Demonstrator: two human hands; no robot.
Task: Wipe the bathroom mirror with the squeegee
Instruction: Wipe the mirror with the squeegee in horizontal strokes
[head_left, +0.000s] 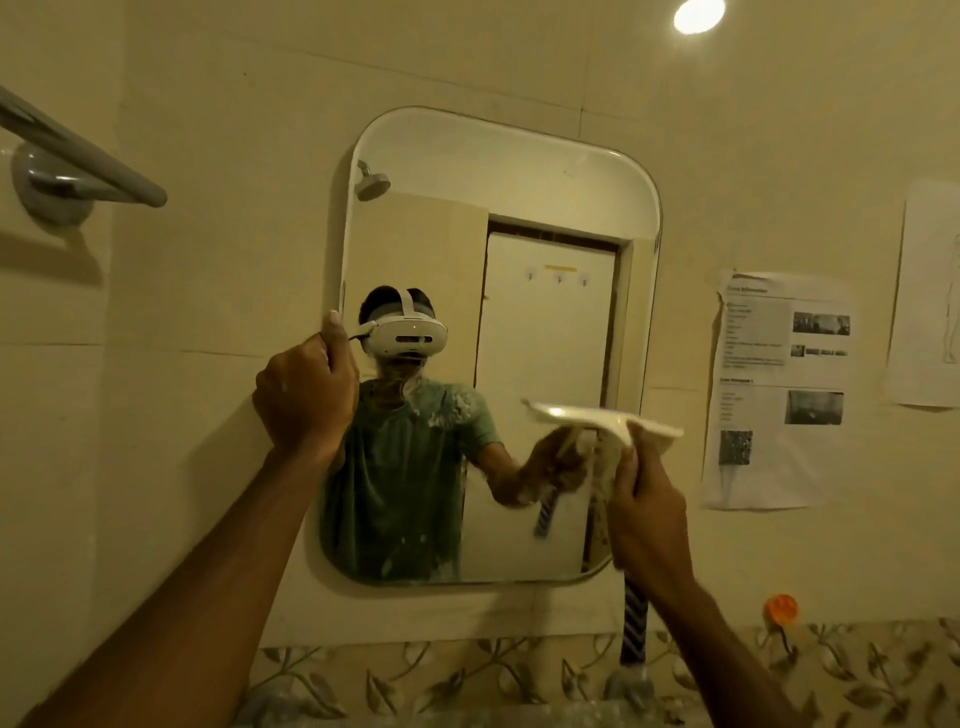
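A rounded rectangular mirror (550, 332) hangs on the cream tiled wall. Soapy white streaks and foam smears cover its lower left and middle. My left hand (306, 387) grips the mirror's left edge, thumb up against the rim. My right hand (647, 512) holds a squeegee (608, 421) by the neck; its white blade lies flat against the glass at the lower right and pokes past the mirror's right edge. The dark striped handle (635, 623) hangs down below my fist. A person in a green shirt and white headset is reflected in the glass.
A grey towel bar (78, 156) juts from the wall at upper left. Printed paper sheets (774, 389) are stuck to the wall right of the mirror. An orange hook (780, 608) sits above a leaf-patterned tile band (467, 680).
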